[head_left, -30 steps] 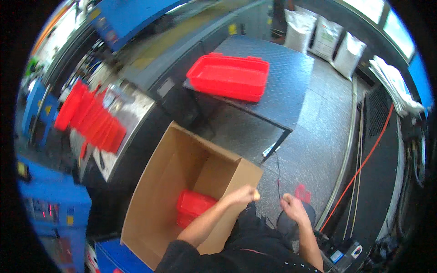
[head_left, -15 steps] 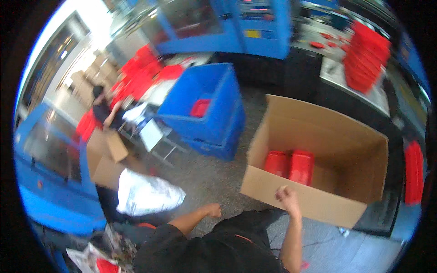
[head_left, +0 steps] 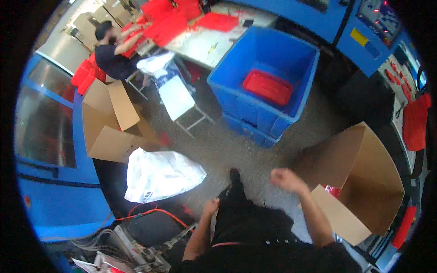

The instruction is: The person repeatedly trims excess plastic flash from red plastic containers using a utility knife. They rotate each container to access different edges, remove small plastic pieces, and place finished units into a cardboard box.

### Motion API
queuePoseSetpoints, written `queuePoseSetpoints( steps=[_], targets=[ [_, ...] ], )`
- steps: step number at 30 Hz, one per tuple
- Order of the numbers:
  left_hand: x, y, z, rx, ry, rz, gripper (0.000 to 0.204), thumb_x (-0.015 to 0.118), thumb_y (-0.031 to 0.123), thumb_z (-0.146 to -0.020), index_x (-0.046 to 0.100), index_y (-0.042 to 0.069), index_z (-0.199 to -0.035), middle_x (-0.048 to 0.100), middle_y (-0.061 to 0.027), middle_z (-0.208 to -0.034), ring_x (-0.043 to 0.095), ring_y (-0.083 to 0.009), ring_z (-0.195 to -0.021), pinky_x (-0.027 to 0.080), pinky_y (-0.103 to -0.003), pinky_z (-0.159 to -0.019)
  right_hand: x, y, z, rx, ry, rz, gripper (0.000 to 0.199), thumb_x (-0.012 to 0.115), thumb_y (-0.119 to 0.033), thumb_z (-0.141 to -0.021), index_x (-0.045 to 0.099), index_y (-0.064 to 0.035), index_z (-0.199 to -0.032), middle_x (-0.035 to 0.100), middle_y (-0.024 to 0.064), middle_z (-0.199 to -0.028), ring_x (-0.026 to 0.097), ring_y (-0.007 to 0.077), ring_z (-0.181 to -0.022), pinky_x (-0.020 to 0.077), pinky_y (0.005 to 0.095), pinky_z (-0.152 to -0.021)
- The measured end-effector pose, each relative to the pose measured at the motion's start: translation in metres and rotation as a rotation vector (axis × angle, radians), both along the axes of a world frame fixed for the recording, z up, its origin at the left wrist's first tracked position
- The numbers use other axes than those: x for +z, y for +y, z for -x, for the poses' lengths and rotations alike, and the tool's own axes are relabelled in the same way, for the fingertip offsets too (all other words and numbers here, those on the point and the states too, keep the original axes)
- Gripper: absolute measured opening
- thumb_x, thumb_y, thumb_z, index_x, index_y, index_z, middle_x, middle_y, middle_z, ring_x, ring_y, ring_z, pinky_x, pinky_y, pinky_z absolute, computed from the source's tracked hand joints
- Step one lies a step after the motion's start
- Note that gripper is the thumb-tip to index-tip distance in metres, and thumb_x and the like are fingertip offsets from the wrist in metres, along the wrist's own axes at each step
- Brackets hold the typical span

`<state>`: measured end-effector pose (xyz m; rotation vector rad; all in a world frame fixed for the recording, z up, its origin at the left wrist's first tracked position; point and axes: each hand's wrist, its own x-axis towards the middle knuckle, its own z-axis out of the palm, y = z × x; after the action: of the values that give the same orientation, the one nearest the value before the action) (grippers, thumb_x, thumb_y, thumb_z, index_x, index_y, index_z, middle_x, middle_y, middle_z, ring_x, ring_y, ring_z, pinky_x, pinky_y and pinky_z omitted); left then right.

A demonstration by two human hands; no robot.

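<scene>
My left hand (head_left: 211,207) hangs beside my dark trousers, its fingers curled in and no object showing in them. My right hand (head_left: 289,180) is raised in front of the large open cardboard box (head_left: 373,168) on the right. Its fingers are loosely curled, slightly blurred, and nothing shows in them. Inside that box a bit of a red plastic piece (head_left: 333,190) is visible; a flap hides the rest. Ahead stands a blue plastic bin (head_left: 261,116) with a red tray (head_left: 268,87) at its bottom, stacked on another blue bin.
A white plastic sack (head_left: 164,175) lies on the floor at left, near an open carton (head_left: 114,145). A folding chair (head_left: 176,98) stands beyond. A person (head_left: 111,54) sits at a table (head_left: 205,45) with red pieces. An orange hose (head_left: 168,213) crosses the lower left floor. Blue machines flank both sides.
My view has swung right to left, so the cardboard box now sits farther right. My right hand has come away from the box's near edge. The blue bin appears closer.
</scene>
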<state>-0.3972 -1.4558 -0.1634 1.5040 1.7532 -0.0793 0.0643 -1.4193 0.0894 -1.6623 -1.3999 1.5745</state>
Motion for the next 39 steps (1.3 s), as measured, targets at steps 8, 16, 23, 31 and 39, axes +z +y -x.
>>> queuePoseSetpoints(
  steps=[8, 16, 23, 31, 39],
  targets=[
    [0.082, 0.225, 0.134, 0.239, -0.134, 0.190, 0.023, 0.058, 0.019, -0.084, 0.069, 0.000, -0.078, 0.067, -0.0118, -0.067, 0.064, -0.0214, -0.062, 0.051, -0.037, -0.060, 0.023, 0.305, -0.008, -0.093, -0.315, -0.324, 0.016, 0.063, -0.019, -0.088, 0.063, -0.0048, -0.095, 0.066, 0.0128, -0.083, 0.063, 0.0280, -0.079, 0.0503, 0.0391, -0.073],
    [0.040, 0.411, 0.156, 0.126, -0.320, 0.358, 0.027, 0.050, 0.012, -0.090, 0.067, 0.000, -0.107, 0.070, -0.0078, -0.086, 0.068, -0.0169, -0.077, 0.055, -0.031, -0.070, -0.192, 0.499, -0.067, -0.200, -0.907, -0.100, 0.038, 0.059, -0.008, -0.085, 0.059, -0.0057, -0.123, 0.065, 0.0187, -0.122, 0.062, 0.0364, -0.116, 0.0528, 0.0480, -0.095],
    [0.032, 0.522, 0.156, 0.262, -0.133, 0.240, 0.028, 0.058, 0.022, -0.090, 0.071, -0.001, -0.100, 0.070, -0.0088, -0.081, 0.064, -0.0168, -0.078, 0.051, -0.031, -0.074, -0.341, 0.578, -0.069, -0.046, -1.178, 0.185, 0.051, 0.059, -0.010, -0.086, 0.048, -0.0080, -0.135, 0.055, 0.0150, -0.134, 0.054, 0.0339, -0.126, 0.0427, 0.0475, -0.107],
    [0.062, 0.780, 0.050, -0.309, -0.134, -0.269, 0.017, 0.063, 0.017, -0.089, 0.067, 0.004, -0.098, 0.068, -0.0189, -0.088, 0.067, -0.0366, -0.086, 0.053, -0.043, -0.076, -0.342, 0.600, -0.064, -0.051, -0.919, 0.448, 0.031, 0.060, -0.022, -0.089, 0.061, -0.0086, -0.117, 0.068, 0.0171, -0.105, 0.067, 0.0388, -0.098, 0.0552, 0.0509, -0.082],
    [-0.056, 1.042, -0.021, -1.266, 0.409, -0.035, 0.034, 0.057, 0.023, -0.087, 0.071, 0.011, -0.116, 0.070, -0.0157, -0.114, 0.060, -0.0360, -0.116, 0.038, -0.051, -0.108, -0.165, 0.603, -0.094, -0.574, -0.764, 0.291, 0.047, 0.077, -0.030, -0.084, 0.062, -0.0010, -0.117, 0.070, 0.0202, -0.089, 0.070, 0.0352, -0.082, 0.0532, 0.0435, -0.072]
  ],
)
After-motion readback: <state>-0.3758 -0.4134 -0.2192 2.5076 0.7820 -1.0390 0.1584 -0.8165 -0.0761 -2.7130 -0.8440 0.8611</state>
